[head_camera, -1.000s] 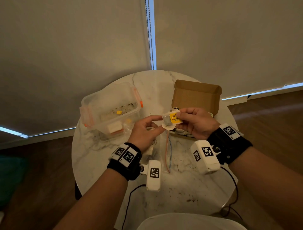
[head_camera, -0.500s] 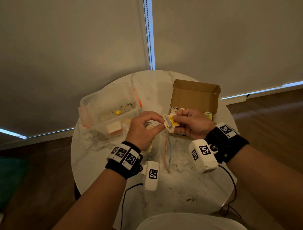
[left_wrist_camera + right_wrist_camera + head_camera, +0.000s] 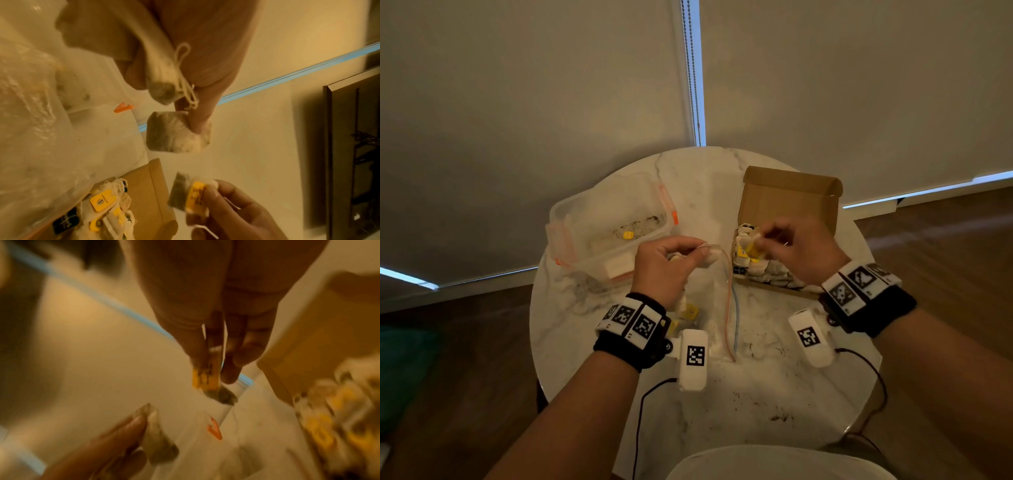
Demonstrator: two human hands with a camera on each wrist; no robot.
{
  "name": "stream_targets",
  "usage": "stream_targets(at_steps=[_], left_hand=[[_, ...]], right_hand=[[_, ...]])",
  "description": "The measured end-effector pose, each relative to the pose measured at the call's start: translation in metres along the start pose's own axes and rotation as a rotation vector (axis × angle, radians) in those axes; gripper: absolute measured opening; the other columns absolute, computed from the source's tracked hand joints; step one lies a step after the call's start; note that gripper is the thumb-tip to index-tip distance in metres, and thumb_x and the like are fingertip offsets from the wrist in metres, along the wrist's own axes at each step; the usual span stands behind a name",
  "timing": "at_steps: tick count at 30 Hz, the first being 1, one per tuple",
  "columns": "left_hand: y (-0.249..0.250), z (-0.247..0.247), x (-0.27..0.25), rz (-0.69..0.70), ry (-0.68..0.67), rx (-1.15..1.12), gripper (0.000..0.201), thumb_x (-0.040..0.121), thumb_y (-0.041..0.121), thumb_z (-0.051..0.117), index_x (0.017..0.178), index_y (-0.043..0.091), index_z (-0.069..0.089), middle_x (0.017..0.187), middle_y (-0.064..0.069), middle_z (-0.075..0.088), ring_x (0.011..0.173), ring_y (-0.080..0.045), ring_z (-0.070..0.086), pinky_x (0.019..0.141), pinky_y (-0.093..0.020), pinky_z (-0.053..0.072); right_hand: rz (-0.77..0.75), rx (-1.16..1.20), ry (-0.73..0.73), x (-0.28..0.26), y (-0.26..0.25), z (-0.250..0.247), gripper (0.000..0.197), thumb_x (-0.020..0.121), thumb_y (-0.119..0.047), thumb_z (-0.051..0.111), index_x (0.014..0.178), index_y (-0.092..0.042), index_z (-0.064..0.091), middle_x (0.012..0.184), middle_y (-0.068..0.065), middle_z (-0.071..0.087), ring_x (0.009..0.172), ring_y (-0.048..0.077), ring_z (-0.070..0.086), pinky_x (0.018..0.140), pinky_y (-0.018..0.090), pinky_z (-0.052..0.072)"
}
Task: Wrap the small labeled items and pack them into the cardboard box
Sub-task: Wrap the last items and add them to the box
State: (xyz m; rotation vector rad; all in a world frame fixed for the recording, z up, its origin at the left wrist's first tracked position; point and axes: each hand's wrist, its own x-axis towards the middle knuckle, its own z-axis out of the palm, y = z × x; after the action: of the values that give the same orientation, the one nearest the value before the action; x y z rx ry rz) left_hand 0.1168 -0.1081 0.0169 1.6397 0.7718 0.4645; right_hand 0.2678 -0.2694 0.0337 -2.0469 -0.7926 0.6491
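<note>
Right hand: the right hand (image 3: 799, 248) pinches a small tea bag with a yellow paper tag (image 3: 190, 197) between thumb and fingertips, over the near-left corner of the open brown cardboard box (image 3: 789, 202), probably to tuck it in beside the others.
Left hand: the left hand (image 3: 666, 265) pinches a second pale tea bag (image 3: 177, 134) by its top and grips another against the palm, string looped, likely next in line.
Box: at one o'clock on the round white marble surface (image 3: 774, 394), it holds rows of wrapped bags with yellow tags (image 3: 760, 265).
Tub: a clear plastic container with orange clips (image 3: 609, 222) sits at eleven o'clock, likely the supply.
Writing: dark marks on the yellow tags, too blurred to read.
</note>
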Motion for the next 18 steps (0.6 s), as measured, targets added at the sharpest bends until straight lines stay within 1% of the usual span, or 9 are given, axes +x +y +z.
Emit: stream_targets(at_steps=[2, 4, 7, 8, 9, 11, 14, 15, 18], left_hand=[[-0.005, -0.001, 0.003, -0.049, 0.015, 0.02, 0.003, 0.08, 0.015, 0.08, 0.084, 0.015, 0.079, 0.068, 0.013, 0.067, 0.058, 0.001, 0.056, 0.048, -0.017, 0.041], [-0.006, 0.001, 0.004, -0.072, 0.015, 0.038, 0.003, 0.08, 0.016, 0.08, 0.081, 0.019, 0.079, 0.065, 0.016, 0.067, 0.059, 0.001, 0.056, 0.052, -0.018, 0.042], [-0.001, 0.007, -0.001, -0.082, -0.06, 0.034, 0.008, 0.081, 0.014, 0.079, 0.078, 0.021, 0.078, 0.067, 0.013, 0.066, 0.058, 0.0, 0.057, 0.048, -0.018, 0.042], [0.001, 0.008, -0.003, -0.079, -0.097, 0.029, 0.009, 0.082, 0.013, 0.079, 0.078, 0.022, 0.078, 0.068, 0.009, 0.067, 0.059, -0.001, 0.058, 0.047, -0.019, 0.043], [0.002, 0.009, -0.004, -0.073, -0.134, 0.023, 0.009, 0.083, 0.013, 0.077, 0.079, 0.022, 0.078, 0.071, 0.005, 0.069, 0.062, -0.002, 0.059, 0.049, -0.019, 0.046], [0.003, 0.01, -0.007, -0.073, -0.186, 0.004, 0.007, 0.086, 0.015, 0.074, 0.085, 0.021, 0.078, 0.081, -0.003, 0.074, 0.07, -0.006, 0.063, 0.059, -0.019, 0.05], [0.001, 0.007, -0.008, -0.096, -0.214, -0.026, 0.013, 0.088, 0.016, 0.072, 0.085, 0.027, 0.077, 0.082, 0.004, 0.075, 0.075, -0.007, 0.065, 0.069, -0.022, 0.053], [0.001, 0.007, -0.008, -0.095, -0.221, -0.024, 0.014, 0.086, 0.014, 0.073, 0.085, 0.028, 0.077, 0.08, 0.007, 0.073, 0.073, -0.006, 0.064, 0.067, -0.021, 0.054], [0.0, 0.008, -0.006, -0.133, -0.176, -0.03, 0.014, 0.084, 0.011, 0.076, 0.082, 0.024, 0.076, 0.07, 0.012, 0.067, 0.056, -0.007, 0.055, 0.047, -0.022, 0.046]], right_hand=[[-0.172, -0.174, -0.231, -0.005, -0.004, -0.001, 0.008, 0.084, -0.014, 0.073, 0.089, -0.02, 0.074, 0.083, -0.007, 0.071, 0.075, 0.002, 0.064, 0.068, 0.01, 0.046], [-0.321, -0.26, -0.341, -0.01, -0.004, 0.007, 0.007, 0.081, -0.015, 0.078, 0.087, -0.018, 0.077, 0.087, -0.005, 0.069, 0.076, 0.003, 0.061, 0.068, 0.011, 0.042], [-0.471, -0.279, -0.206, -0.008, -0.005, 0.019, 0.007, 0.078, -0.019, 0.08, 0.083, -0.021, 0.077, 0.107, -0.001, 0.058, 0.092, 0.009, 0.054, 0.079, 0.019, 0.044], [-0.491, -0.26, -0.154, -0.007, -0.006, 0.021, 0.008, 0.078, -0.017, 0.08, 0.084, -0.02, 0.077, 0.109, 0.001, 0.058, 0.093, 0.01, 0.055, 0.079, 0.02, 0.045], [-0.508, -0.237, -0.114, -0.004, -0.007, 0.024, 0.009, 0.078, -0.014, 0.08, 0.086, -0.018, 0.078, 0.107, 0.002, 0.061, 0.089, 0.011, 0.057, 0.075, 0.021, 0.047], [-0.539, -0.202, -0.068, 0.002, -0.008, 0.026, 0.011, 0.078, -0.01, 0.078, 0.088, -0.014, 0.078, 0.092, 0.003, 0.066, 0.075, 0.011, 0.061, 0.065, 0.022, 0.05], [-0.554, -0.171, -0.024, 0.009, -0.008, 0.027, 0.008, 0.078, -0.01, 0.076, 0.086, -0.01, 0.078, 0.078, 0.001, 0.069, 0.065, 0.005, 0.057, 0.062, 0.011, 0.044], [-0.542, -0.155, -0.013, 0.009, -0.008, 0.028, 0.009, 0.078, -0.01, 0.076, 0.087, -0.01, 0.077, 0.077, 0.001, 0.069, 0.065, 0.004, 0.057, 0.062, 0.01, 0.044], [-0.402, -0.072, -0.011, 0.006, -0.012, 0.03, 0.024, 0.078, -0.013, 0.08, 0.101, -0.009, 0.073, 0.079, 0.002, 0.068, 0.067, 0.008, 0.06, 0.063, 0.013, 0.049]])
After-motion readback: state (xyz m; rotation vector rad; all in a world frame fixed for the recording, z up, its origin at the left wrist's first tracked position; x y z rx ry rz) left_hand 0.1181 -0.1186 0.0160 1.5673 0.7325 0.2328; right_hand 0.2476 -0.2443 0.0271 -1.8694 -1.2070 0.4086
